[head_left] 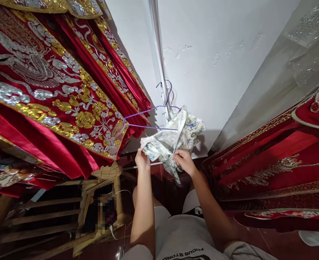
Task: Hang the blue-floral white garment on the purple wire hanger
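Note:
A pale garment with a blue and yellowish floral print (193,126) hangs by one side from a purple wire hanger (145,127). The hanger's left half is bare, and its hook sits at a white metal upright on the wall. My left hand (143,159) pinches the garment's left edge, spread out to the side. Near the garment's middle front, my right hand (185,160) is closed on the cloth with thumb and fingers together. The lower part of the garment dangles between and below my hands.
Red cloth with gold and silver sequin embroidery (75,90) hangs on the left. More red embroidered garments (278,159) hang on the right, partly near clear plastic (289,68). A bamboo chair (80,202) stands lower left, with a blurred-out item on it. Dark red tiles cover the floor.

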`<move>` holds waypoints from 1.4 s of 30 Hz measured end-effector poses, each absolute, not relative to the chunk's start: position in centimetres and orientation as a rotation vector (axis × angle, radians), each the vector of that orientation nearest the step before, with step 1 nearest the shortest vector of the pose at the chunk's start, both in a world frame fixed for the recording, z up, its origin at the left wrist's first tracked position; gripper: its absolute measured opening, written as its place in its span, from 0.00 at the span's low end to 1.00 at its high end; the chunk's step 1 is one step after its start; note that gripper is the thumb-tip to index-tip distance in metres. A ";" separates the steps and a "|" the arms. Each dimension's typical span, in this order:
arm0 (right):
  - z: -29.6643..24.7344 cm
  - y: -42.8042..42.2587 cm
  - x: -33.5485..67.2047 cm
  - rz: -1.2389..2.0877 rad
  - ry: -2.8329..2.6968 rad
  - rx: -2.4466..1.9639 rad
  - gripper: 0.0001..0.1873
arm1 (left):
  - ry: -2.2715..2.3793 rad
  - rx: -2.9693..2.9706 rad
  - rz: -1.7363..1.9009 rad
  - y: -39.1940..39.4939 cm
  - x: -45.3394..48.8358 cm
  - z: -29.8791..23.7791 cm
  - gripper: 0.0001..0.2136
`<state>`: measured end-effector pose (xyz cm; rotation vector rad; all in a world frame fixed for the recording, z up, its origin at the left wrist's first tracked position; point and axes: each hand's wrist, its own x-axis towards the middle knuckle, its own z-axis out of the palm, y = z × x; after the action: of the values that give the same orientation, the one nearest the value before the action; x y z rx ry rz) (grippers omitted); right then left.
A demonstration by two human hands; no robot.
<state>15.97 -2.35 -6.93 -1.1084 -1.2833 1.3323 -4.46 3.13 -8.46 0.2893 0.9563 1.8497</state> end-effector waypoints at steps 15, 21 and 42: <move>-3.6 -1.1 17.7 1.673 -1.427 -0.828 0.34 | 0.959 1.683 1.431 -2.6 2.5 -2.4 0.14; 1.3 3.3 20.6 1.198 -1.907 -0.864 0.12 | 0.878 1.699 0.834 -2.4 -0.7 -4.4 0.22; -0.7 5.9 23.3 0.785 -1.685 -1.471 0.12 | 1.489 2.060 1.187 1.9 -10.0 3.5 0.08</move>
<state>23.27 5.86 -0.70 -1.4708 -1.6850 0.7849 -10.04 1.94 3.50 2.0599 1.4894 1.1866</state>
